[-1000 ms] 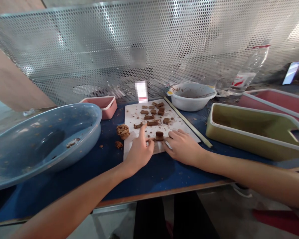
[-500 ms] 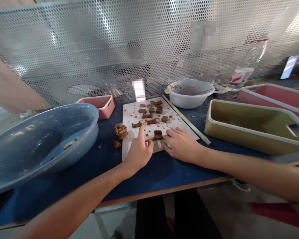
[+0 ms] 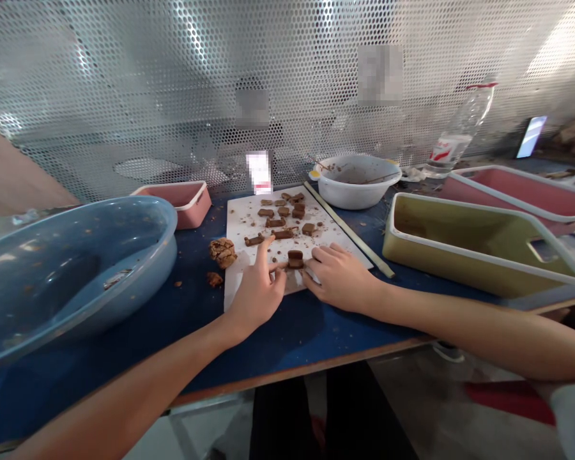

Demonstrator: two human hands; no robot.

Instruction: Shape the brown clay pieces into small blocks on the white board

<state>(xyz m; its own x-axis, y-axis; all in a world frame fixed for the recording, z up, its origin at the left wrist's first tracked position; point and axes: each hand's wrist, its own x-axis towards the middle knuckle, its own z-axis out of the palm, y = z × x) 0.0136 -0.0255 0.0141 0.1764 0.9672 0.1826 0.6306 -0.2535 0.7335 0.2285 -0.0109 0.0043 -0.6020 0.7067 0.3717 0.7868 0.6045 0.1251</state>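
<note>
Clay piece (image 3: 295, 258) sits at the near edge of the white board (image 3: 238, 220), between the two hands. The left hand (image 3: 256, 291) is loose, forefinger stretched out, its thumb touching the piece. The right hand (image 3: 338, 278) lies slack on the board with its fingertips against the other side. Further brown pieces (image 3: 280, 220) lie beyond. A crumbly lump (image 3: 223, 251) and a blue basin (image 3: 76, 255) are left on the desk (image 3: 292, 332); a stick (image 3: 347, 230) and a yellow tray (image 3: 460, 249) are right.

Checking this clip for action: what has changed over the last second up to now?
Nothing was taken hold of or let go. The left hand and right hand stay on the white board, fingertips at either side of the small brown piece. Only the camera view drifts a little.
</note>
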